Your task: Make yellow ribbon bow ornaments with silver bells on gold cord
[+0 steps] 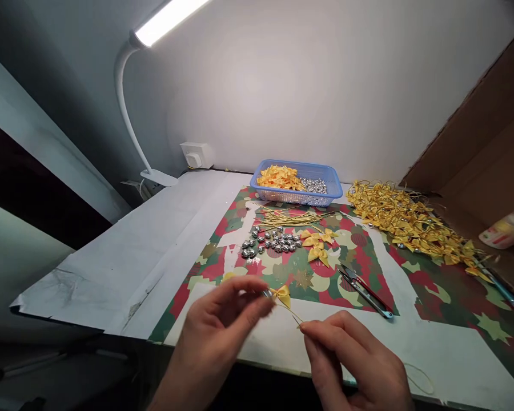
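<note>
My left hand (pixel 229 319) is closed in a pinch on a small silver bell (pixel 268 293), slightly blurred. Just right of its fingertips shows a yellow ribbon bow (pixel 284 295); whether the fingers touch it I cannot tell. A thin gold cord (pixel 289 310) runs from there to my right hand (pixel 353 357), whose thumb and forefinger pinch it. Beyond the hands lie several loose silver bells (pixel 278 242) and, to their right, several loose yellow bows (pixel 317 248). Behind the bells is a bundle of gold cords (pixel 291 218).
Thread snips (pixel 366 292) lie right of the bows. A blue basket (pixel 334 185) at the back holds bows and bells. Finished-looking corded bows (pixel 402 214) are heaped at the right, beside a cardboard wall (pixel 475 131). A lamp (pixel 126 103) stands at the left.
</note>
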Motion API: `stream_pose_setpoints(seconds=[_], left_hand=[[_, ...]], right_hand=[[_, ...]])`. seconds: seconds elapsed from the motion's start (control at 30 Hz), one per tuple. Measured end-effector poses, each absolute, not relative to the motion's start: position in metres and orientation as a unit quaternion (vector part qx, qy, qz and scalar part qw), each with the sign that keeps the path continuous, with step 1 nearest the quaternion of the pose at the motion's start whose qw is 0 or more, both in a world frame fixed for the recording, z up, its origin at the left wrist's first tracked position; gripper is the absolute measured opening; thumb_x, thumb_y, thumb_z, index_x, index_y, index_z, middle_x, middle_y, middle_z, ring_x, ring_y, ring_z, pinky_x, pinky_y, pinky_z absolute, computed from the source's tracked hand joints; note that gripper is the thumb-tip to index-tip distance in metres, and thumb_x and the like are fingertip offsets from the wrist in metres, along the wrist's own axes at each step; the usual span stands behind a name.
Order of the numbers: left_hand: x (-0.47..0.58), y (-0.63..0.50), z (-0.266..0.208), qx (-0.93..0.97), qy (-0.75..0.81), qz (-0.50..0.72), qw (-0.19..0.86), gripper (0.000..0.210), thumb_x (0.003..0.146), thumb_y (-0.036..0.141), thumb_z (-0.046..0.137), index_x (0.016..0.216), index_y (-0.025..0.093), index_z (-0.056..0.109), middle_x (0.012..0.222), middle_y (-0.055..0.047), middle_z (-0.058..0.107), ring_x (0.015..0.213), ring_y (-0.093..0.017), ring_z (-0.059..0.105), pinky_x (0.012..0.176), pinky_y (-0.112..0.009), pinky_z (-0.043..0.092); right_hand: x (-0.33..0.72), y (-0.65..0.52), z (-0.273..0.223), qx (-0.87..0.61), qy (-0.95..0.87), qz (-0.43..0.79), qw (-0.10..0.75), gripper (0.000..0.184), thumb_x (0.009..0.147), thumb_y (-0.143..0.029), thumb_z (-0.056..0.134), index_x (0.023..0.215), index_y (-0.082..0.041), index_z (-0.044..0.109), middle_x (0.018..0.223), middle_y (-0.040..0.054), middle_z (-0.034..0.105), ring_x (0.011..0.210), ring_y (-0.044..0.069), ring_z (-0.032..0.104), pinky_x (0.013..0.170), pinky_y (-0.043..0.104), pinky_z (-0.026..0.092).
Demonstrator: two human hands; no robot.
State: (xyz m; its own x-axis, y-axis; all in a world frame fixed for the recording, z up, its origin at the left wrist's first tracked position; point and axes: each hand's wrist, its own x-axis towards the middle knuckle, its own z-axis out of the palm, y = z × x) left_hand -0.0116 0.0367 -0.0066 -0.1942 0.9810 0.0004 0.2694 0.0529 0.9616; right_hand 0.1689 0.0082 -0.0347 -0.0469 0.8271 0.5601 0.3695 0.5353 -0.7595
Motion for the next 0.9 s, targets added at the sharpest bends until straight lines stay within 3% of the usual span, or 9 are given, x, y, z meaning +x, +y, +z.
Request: stream_pose_setpoints(seconds=[0.07, 0.17, 0.27, 0.47, 0.67, 0.8, 0.9], left_hand=[[-0.032, 0.055, -0.010, 0.532, 0.686, 0.432, 0.245, 0.023, 0.081, 0.042, 0.072, 0.095, 0.023, 0.073, 0.090, -0.003, 0.080, 0.084, -0.024, 0.076, 0.072, -0.028, 0.061], [-0.059, 0.083, -0.006, 0.533, 0.732, 0.392, 0.159, 0.021, 0.086, 0.035, 0.063, 0.100, 0.021, 0.070, 0.092, -0.006, 0.079, 0.084, -0.028, 0.075, 0.075, -0.035, 0.058], [-0.074, 0.106, 0.002, 0.567, 0.755, 0.313, 0.106, 0.011, 0.088, 0.024, 0.062, 0.093, 0.021, 0.071, 0.087, -0.006, 0.078, 0.083, -0.028, 0.073, 0.078, -0.040, 0.055], [-0.083, 0.139, 0.003, 0.666, 0.719, 0.178, 0.091, 0.017, 0.096, 0.031, 0.064, 0.104, 0.016, 0.069, 0.104, -0.005, 0.073, 0.090, -0.021, 0.070, 0.082, -0.042, 0.058], [-0.080, 0.133, 0.000, 0.692, 0.692, 0.198, 0.053, 0.017, 0.095, 0.023, 0.062, 0.110, 0.016, 0.067, 0.121, -0.010, 0.068, 0.099, -0.024, 0.069, 0.090, -0.046, 0.056], [-0.066, 0.113, -0.001, 0.712, 0.665, 0.214, 0.076, 0.021, 0.092, 0.021, 0.054, 0.101, 0.018, 0.072, 0.103, -0.008, 0.075, 0.080, -0.021, 0.072, 0.077, -0.034, 0.058], [-0.059, 0.108, -0.008, 0.728, 0.645, 0.214, 0.095, 0.024, 0.090, 0.025, 0.053, 0.101, 0.020, 0.074, 0.100, -0.007, 0.077, 0.080, -0.023, 0.074, 0.071, -0.031, 0.058]], right_hand=[[0.170, 0.009, -0.037, -0.439, -0.691, 0.210, 0.535, 0.017, 0.093, -0.011, 0.058, 0.100, -0.024, 0.066, 0.074, -0.0004, 0.057, 0.053, 0.009, 0.053, 0.043, 0.019, 0.036], [0.169, 0.011, -0.040, -0.442, -0.694, 0.201, 0.532, 0.015, 0.093, -0.012, 0.058, 0.099, -0.024, 0.066, 0.074, -0.0005, 0.058, 0.049, 0.008, 0.050, 0.039, 0.020, 0.033], [0.168, 0.013, -0.043, -0.437, -0.698, 0.203, 0.530, 0.014, 0.094, -0.013, 0.057, 0.097, -0.022, 0.067, 0.072, -0.0005, 0.056, 0.046, 0.008, 0.046, 0.039, 0.021, 0.034], [0.175, 0.020, -0.052, -0.453, -0.706, 0.220, 0.498, 0.014, 0.098, -0.018, 0.054, 0.099, -0.022, 0.067, 0.077, 0.0009, 0.056, 0.052, 0.010, 0.044, 0.046, 0.022, 0.036], [0.182, 0.022, -0.062, -0.468, -0.699, 0.234, 0.488, 0.013, 0.099, -0.020, 0.055, 0.101, -0.024, 0.066, 0.081, 0.0001, 0.058, 0.059, 0.010, 0.054, 0.051, 0.022, 0.039], [0.184, 0.021, -0.070, -0.468, -0.692, 0.256, 0.486, 0.015, 0.100, -0.021, 0.052, 0.097, -0.022, 0.067, 0.078, 0.0011, 0.058, 0.058, 0.011, 0.054, 0.052, 0.023, 0.039], [0.184, 0.023, -0.074, -0.466, -0.692, 0.256, 0.489, 0.016, 0.099, -0.020, 0.051, 0.097, -0.021, 0.067, 0.079, 0.0018, 0.059, 0.062, 0.012, 0.057, 0.054, 0.024, 0.040]])
